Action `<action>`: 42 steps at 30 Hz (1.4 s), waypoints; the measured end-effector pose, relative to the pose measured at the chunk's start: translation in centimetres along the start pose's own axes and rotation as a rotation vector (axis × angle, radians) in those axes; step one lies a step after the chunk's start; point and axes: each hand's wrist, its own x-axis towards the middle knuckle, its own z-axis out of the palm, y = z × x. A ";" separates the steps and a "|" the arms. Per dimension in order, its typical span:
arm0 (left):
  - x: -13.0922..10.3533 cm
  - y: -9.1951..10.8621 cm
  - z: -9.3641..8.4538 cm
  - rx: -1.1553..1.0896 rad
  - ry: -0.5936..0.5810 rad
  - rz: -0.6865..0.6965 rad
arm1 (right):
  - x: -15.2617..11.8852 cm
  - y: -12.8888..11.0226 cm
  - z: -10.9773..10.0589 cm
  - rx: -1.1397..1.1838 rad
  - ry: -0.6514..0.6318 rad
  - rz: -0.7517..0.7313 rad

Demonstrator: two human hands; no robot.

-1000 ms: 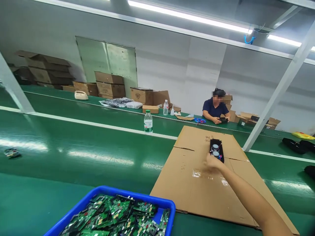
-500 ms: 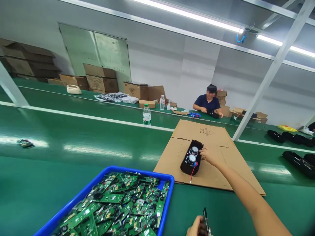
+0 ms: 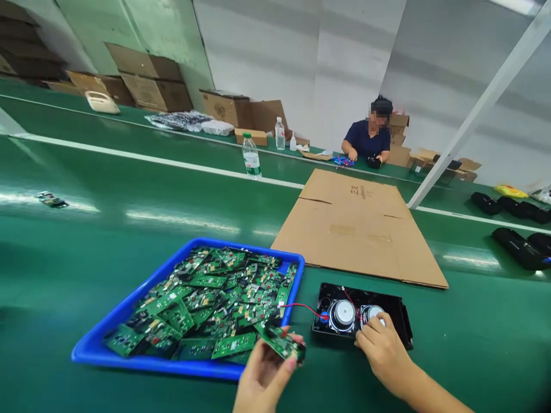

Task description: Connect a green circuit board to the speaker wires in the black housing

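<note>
At the near edge of a glossy green conveyor belt (image 3: pixel 86 241), the person's left hand (image 3: pixel 263 376) pinches a small green circuit board (image 3: pixel 282 342) between thumb and fingers, holding it just above the belt beside the near right corner of a blue plastic tray (image 3: pixel 129 358) heaped with similar green circuit boards (image 3: pixel 206 298). Just to the right, the right hand (image 3: pixel 383 351) rests with fingers curled loosely on the near edge of a black rectangular speaker housing (image 3: pixel 400 321) lying flat on the belt, touching one of its two round silver speaker drivers (image 3: pixel 343 314); whether it actually grips the housing cannot be told. A thin red wire (image 3: pixel 301 306) runs from the housing toward the tray. Beyond them a flattened brown cardboard sheet (image 3: pixel 357 229) lies on the belt. Farther back a clear water bottle with a green label (image 3: pixel 250 156) stands by a white dividing strip. At the far edge a seated person in a dark blue shirt (image 3: pixel 365 140) works among brown cardboard boxes (image 3: pixel 228 108)
</note>
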 end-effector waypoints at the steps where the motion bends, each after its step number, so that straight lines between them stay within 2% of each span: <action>1: 0.2 0.7 -0.3 -0.008 0.059 -0.006 | -0.5 -1.1 -0.5 -0.002 0.013 0.017; 4: 0.9 1.7 -0.9 -0.040 0.207 0.013 | -0.3 -3.6 -1.4 -0.011 -0.017 0.105; 8: 1.5 1.6 -1.0 -0.074 0.328 0.087 | 3.7 -6.7 -1.0 0.078 -0.059 0.169; 11: 1.7 1.6 -1.2 -0.057 0.368 0.146 | 8.1 -8.7 0.6 0.153 -0.086 0.226; 13: 1.8 1.8 -1.4 -0.038 0.363 0.154 | 10.5 -9.4 1.8 0.160 -0.161 0.287; 16: 1.9 2.3 -2.0 -0.004 0.333 0.132 | 12.3 -9.8 2.9 0.232 -0.286 0.255; 18: 1.9 2.5 -2.4 0.031 0.332 0.118 | 12.4 -9.7 2.8 0.344 -0.285 0.199; 22: 1.9 2.6 -3.0 0.071 0.309 0.125 | 11.9 -8.5 1.4 0.697 -0.121 0.178; 26: 1.6 2.6 -2.3 0.060 0.227 0.111 | 11.7 -7.1 0.1 0.980 -0.037 0.200; 30: 0.9 3.1 -0.8 0.047 0.218 0.165 | 11.8 -6.7 -0.5 1.019 -0.019 0.209; 34: 0.3 3.7 0.0 0.137 0.188 0.154 | 11.7 -6.8 -0.5 1.000 0.031 0.204; 37: 0.4 3.7 -0.3 0.207 0.142 0.183 | 11.6 -6.9 -0.5 0.949 0.061 0.185; 42: 1.1 3.2 -1.4 0.415 -0.020 0.224 | 11.6 -6.9 -0.7 0.872 0.103 0.122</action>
